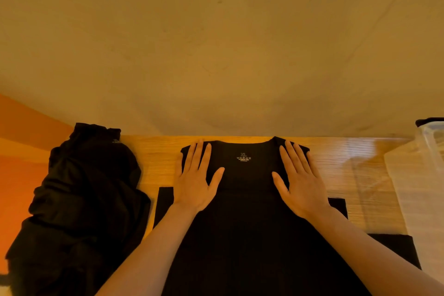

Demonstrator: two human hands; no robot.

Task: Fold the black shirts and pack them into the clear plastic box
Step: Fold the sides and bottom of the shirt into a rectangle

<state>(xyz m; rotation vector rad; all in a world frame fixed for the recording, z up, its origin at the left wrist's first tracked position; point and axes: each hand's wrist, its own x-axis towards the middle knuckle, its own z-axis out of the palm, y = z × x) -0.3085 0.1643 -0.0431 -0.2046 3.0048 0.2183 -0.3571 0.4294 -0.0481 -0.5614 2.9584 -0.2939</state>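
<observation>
The black shirt (pixel 245 211) lies flat on the wooden table (pixel 156 161), collar far; left hand (pixel 195 180) and right hand (pixel 301 182), each grip spread, press its shoulders; smooth outward, then fold evenly. Clear plastic box (pixel 430 144) right of the shirt

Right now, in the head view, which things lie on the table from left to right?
Pile of unfolded black shirts → left hand → size label of the flat black shirt → right hand → clear plastic box.
</observation>
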